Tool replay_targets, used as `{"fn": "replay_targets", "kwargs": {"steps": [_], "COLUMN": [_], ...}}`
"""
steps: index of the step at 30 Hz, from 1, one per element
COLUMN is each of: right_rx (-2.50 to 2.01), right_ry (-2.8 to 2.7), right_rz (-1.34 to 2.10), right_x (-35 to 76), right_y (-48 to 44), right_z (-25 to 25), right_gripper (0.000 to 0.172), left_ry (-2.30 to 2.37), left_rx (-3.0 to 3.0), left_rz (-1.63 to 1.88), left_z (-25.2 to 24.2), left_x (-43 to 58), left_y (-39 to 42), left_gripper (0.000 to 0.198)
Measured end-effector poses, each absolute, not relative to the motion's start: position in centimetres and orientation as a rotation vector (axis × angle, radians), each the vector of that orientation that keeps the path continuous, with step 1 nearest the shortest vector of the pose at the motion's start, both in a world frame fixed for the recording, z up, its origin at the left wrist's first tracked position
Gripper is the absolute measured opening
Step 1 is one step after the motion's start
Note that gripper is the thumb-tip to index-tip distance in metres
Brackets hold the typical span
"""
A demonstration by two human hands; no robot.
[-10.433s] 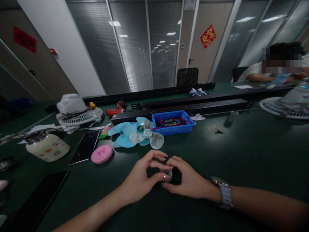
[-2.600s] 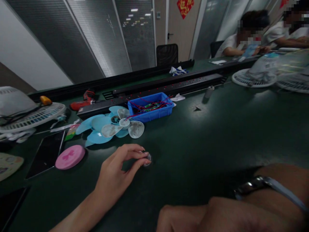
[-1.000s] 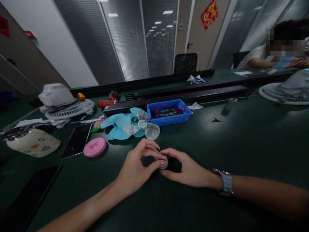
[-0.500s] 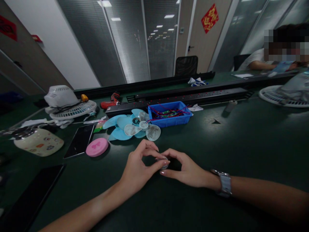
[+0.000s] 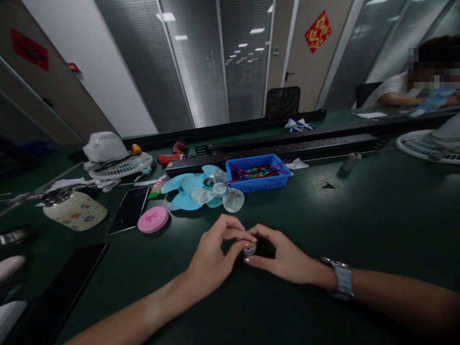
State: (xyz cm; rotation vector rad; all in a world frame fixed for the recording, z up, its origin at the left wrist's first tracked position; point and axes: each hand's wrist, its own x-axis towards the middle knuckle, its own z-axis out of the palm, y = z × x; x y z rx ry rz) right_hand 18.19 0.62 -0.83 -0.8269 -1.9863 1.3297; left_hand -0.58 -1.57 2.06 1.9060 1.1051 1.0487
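Green and dark, the surface [image 5: 377, 215] spreads from the near edge to the far side, where a long black power strip [image 5: 287, 148] runs left to right. At far left a white fan grille [image 5: 122, 168] lies flat with a white motor housing on top. Pale blue fan blades [image 5: 187, 186] lie near the middle, with a clear set of blades resting on them. Just to their right is a blue tray [image 5: 260, 182] holding red wires. Left of the blades lie a cream jar [image 5: 75, 215] on its side and a dark phone [image 5: 130, 215], with a pink lid [image 5: 153, 219] just right of the phone. Near the middle, the left hand [image 5: 215, 254] and the right hand [image 5: 283, 258] meet fingertip to fingertip; a watch [image 5: 343, 282] sits on the right wrist. Each narrow grip pinches the small round part [image 5: 249, 248], which sits low on the surface between the two hands, near of the fan blades.
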Motion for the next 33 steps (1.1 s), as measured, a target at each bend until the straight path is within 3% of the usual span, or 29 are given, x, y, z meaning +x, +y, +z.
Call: {"fn": "replay_targets", "kwargs": {"steps": [8, 15, 23, 28, 33], "right_rx": [-0.870, -0.893, -0.909, -0.897, -0.877], "right_ry": [-1.978, -2.001, -2.023, -2.025, -2.026], "right_rz": [1.351, 1.356, 1.347, 1.320, 1.322], "right_x": [18.3, 18.3, 18.3, 18.3, 18.4], "right_y": [0.5, 0.5, 0.4, 0.4, 0.5], "right_z": [-0.7, -0.4, -0.6, -0.7, -0.5], "right_gripper": [0.040, 0.039, 0.040, 0.039, 0.039], "left_ry": [1.366, 1.517, 1.522, 1.544, 1.480], "left_rx": [1.840, 1.772, 1.900, 2.012, 1.924], "left_rz": [1.219, 0.958, 0.817, 0.784, 0.970], "left_z": [1.7, -1.0, -0.9, -1.3, 0.2], "left_x": [-4.5, -8.3, -8.6, -8.8, -6.6], "left_y": [-2.3, -3.5, -3.5, -3.7, -3.1], "left_gripper": [0.029, 0.029, 0.037, 0.028, 0.022]}}
